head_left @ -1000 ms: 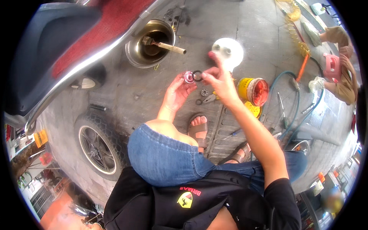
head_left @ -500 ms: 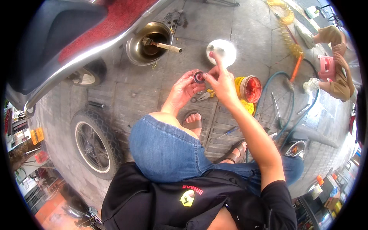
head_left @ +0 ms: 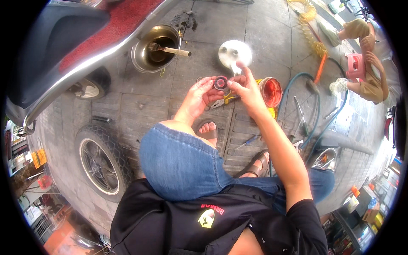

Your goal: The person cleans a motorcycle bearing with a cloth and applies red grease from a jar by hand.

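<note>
A small dark ring-shaped bearing, smeared red at its centre, is gripped between the thumb and fingers of my left hand. My right hand meets the bearing's right edge with its thumb, other fingers curled and the index finger stretched away from me. Just right of that hand stands a yellow tub, tilted open to view, with red grease inside. Yellow-handled pliers lie on the floor beneath my hands, partly hidden. Beyond my fingers is a round, pale metal plate, glaring in the light.
A metal bowl with a brush sits far left, beside a motorbike. A spoked wheel with tyre lies left. Screwdrivers, a teal hose and a seated person with a pink stool are right.
The bearing's round face has turned more toward me. My right index finger has tipped farther right, and the view has shifted slightly, so floor things appear farther left.
</note>
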Demonstrator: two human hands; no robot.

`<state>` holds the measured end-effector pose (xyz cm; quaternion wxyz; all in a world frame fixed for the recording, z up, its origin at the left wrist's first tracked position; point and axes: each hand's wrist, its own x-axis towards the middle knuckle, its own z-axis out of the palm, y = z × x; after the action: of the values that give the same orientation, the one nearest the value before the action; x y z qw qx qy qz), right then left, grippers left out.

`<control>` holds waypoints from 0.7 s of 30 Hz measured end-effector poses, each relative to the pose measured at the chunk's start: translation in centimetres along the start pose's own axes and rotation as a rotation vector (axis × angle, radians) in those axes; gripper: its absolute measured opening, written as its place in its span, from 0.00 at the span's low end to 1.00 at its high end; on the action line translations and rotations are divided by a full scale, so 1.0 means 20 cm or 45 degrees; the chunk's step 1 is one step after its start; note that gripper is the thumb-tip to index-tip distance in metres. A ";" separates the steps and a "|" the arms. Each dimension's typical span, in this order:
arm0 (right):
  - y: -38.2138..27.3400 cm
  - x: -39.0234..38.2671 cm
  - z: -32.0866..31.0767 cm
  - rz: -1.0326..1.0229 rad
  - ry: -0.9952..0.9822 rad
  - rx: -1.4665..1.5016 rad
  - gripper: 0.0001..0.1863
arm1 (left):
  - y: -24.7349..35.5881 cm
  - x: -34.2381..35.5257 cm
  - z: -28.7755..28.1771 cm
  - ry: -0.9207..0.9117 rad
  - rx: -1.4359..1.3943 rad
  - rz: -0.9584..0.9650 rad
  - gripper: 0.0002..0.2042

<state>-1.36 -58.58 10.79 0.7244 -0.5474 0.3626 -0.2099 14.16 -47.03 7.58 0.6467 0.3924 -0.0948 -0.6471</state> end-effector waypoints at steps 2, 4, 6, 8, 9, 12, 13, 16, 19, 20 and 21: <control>0.00 -0.01 0.00 0.016 0.003 0.027 0.40 | 0.01 -0.01 0.02 0.056 0.116 -0.003 0.19; 0.01 -0.02 0.00 0.024 0.011 0.049 0.41 | 0.03 -0.02 0.04 0.097 0.228 -0.013 0.19; 0.02 -0.03 0.00 0.032 0.018 0.062 0.41 | 0.04 -0.03 0.04 0.121 0.337 -0.029 0.19; 0.03 -0.04 0.00 0.048 0.029 0.072 0.41 | 0.06 -0.03 0.05 0.117 0.337 -0.042 0.18; 0.03 -0.04 0.00 0.044 0.027 0.085 0.41 | 0.07 -0.04 0.05 0.115 0.336 -0.048 0.17; 0.02 -0.05 0.00 0.037 0.019 0.102 0.41 | 0.08 -0.05 0.08 0.081 0.528 0.006 0.16; 0.01 -0.05 0.00 0.037 0.016 0.094 0.41 | 0.08 -0.06 0.08 0.072 0.563 0.005 0.16; 0.03 -0.05 -0.01 0.025 -0.001 0.096 0.41 | 0.09 -0.06 0.09 0.057 0.637 -0.003 0.16; 0.05 -0.06 -0.02 0.014 -0.013 0.098 0.41 | 0.08 -0.06 0.09 0.062 0.637 -0.019 0.15; 0.06 -0.06 -0.02 0.012 -0.017 0.098 0.40 | 0.08 -0.07 0.09 0.065 0.631 -0.018 0.15; 0.06 -0.07 -0.02 0.021 -0.026 0.105 0.40 | 0.08 -0.07 0.10 0.067 0.626 -0.018 0.15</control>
<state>-2.57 -57.50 10.00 0.7517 -0.5162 0.3509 -0.2131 13.96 -46.74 10.39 0.5295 0.5554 -0.2298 -0.5986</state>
